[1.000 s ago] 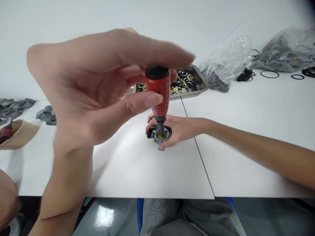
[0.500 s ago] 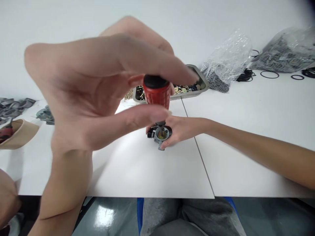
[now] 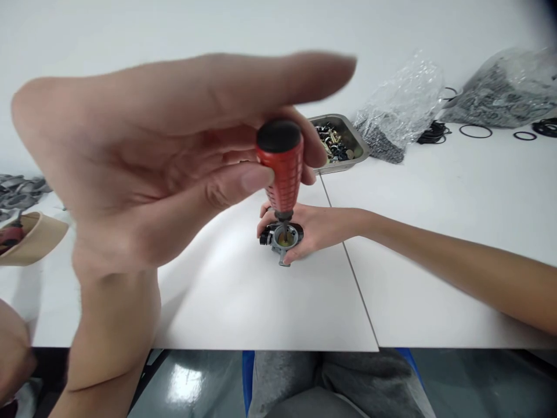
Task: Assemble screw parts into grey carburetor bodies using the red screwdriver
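My left hand (image 3: 174,157) is closed around a red screwdriver (image 3: 285,174) with a black cap, thumb on one side and the lower fingers on the other. Its index finger is stretched out above the handle. The screwdriver stands nearly upright, its tip down inside the round bore of a small grey metal carburetor (image 3: 282,245) that has black parts at its sides. Below, my right hand (image 3: 304,232) grips the carburetor from the right and steadies it on the white table (image 3: 243,302). The screw under the tip is too small to make out.
Behind the hands stands a metal tray (image 3: 348,165) of small mixed parts. Plastic bags of parts (image 3: 387,133) and black rubber rings (image 3: 476,132) lie at the back right. At left are a beige container (image 3: 43,238), grey parts (image 3: 20,194) and another person's arm (image 3: 15,354).
My left hand's index finger has lifted off the cap, and the thumb has shifted back along the handle. The hand has moved slightly left. My right hand and the carburetor stay put.
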`<state>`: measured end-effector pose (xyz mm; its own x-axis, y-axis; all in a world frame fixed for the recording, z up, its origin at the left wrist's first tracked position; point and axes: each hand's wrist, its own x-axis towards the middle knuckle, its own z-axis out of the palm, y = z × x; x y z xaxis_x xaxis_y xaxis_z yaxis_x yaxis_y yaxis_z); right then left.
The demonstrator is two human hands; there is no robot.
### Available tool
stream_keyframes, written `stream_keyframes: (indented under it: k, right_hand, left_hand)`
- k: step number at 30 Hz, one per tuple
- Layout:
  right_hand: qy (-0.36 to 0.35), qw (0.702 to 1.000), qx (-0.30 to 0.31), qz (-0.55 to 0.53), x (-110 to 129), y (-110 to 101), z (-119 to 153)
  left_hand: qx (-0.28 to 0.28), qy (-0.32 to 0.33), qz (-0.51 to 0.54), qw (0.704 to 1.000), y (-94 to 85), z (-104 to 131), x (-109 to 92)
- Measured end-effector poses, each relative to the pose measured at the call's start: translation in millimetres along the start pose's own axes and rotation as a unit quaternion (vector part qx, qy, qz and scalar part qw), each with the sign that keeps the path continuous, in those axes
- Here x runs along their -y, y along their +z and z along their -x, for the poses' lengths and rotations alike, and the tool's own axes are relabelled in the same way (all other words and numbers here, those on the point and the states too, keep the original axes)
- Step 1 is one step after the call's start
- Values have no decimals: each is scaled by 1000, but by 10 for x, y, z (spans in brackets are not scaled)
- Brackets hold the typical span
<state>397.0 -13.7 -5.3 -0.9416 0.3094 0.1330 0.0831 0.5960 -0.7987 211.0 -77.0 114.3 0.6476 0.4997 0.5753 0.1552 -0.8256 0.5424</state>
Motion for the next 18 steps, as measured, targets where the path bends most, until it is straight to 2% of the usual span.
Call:
stream_keyframes:
  k: [2, 5, 8, 10, 13, 16, 18]
  right_hand:
    - [3, 1000, -1, -1, 2, -1, 0]
    - [16, 1000, 1, -3, 5, -2, 3]
    - [2, 1000, 1, 6, 5, -2, 4]
    - [-2, 1000, 0, 6, 4, -1, 4]
    - [17, 1000, 1, -9, 2, -2, 4]
    - [12, 1000, 2, -8, -7, -2, 0]
    - [1, 1000, 3, 1, -10, 0, -1]
  left_hand:
    - [6, 4, 5, 1000, 36, -25, 18]
    - [-62, 40, 29, 997, 6, -27, 196]
    - [-122, 67, 58, 989, -82, -24, 395]
    - [-149, 69, 87, 983, -130, -16, 442]
    - [-160, 32, 121, 979, -144, 6, 343]
    - [-95, -21, 125, 987, -117, -15, 142]
    - [-112, 4, 160, 981, -106, -83, 39]
